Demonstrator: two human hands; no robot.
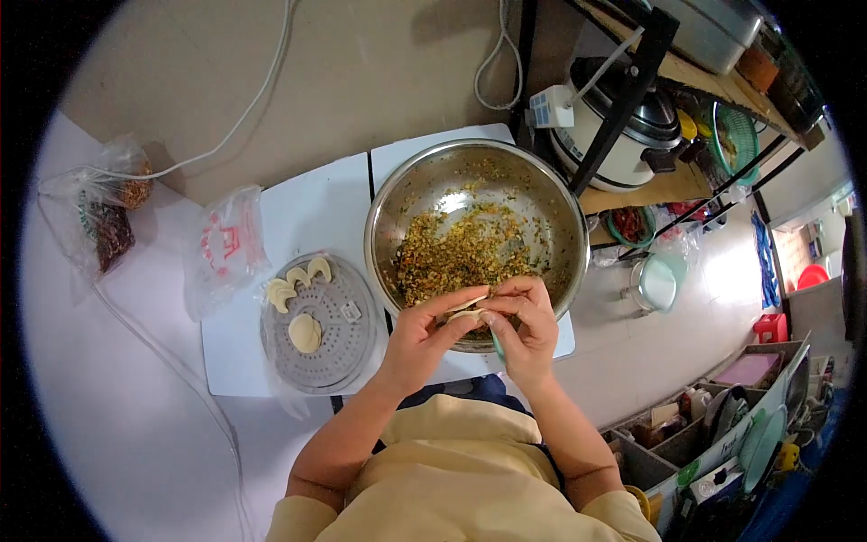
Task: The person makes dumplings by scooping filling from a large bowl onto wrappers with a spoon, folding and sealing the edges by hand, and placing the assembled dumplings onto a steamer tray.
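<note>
One dumpling (467, 313) pinched narrowly between our left hand (417, 336) and right hand (526, 332), over the near side of the bowl (432, 178); we'd best press its edge evenly, keeping filling (452, 253) clear of the seam.

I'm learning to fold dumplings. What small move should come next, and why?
Probably pinch the wrapper closed: the left hand and right hand hold it at the fingertips, and it seems partly open, unlike the crescents on the tray.
</note>
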